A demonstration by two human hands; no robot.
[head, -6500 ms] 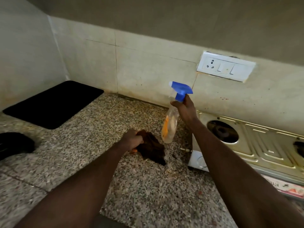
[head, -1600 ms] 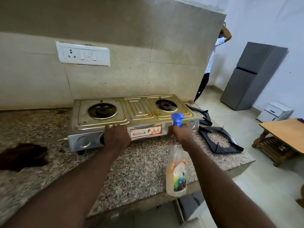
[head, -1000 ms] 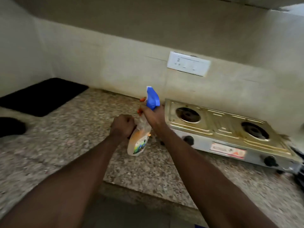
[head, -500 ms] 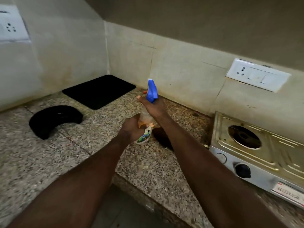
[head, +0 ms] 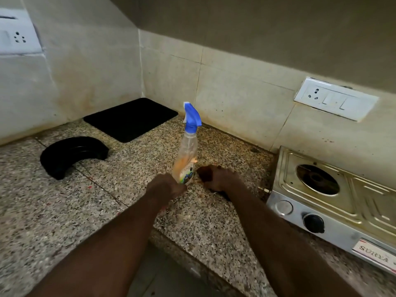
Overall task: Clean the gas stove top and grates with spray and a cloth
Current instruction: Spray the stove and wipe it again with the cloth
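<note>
Speckled granite worktop (head: 64, 211), tiled corner: left hand (head: 165, 187) grips base of upright clear spray bottle with blue trigger (head: 186, 155); right hand (head: 220, 179) clutches dark brown cloth (head: 204, 175) just beside, left of steel gas stove (head: 364, 200).

A black mat (head: 130, 118) lies in the counter (head: 42, 211) corner; a curved black piece (head: 72, 155) (kind unclear) sits nearby.

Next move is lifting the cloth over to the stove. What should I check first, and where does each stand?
1. Spray bottle stands upright on the counter, left hand gripping its base: ok.
2. Right hand on the brown cloth: ok.
3. Cloth firmly gripped: cannot tell.
4. Stove top in view at right, burner uncovered: ok.
5. Grates in view: not ok.
6. Stove top already sprayed: cannot tell.
</note>
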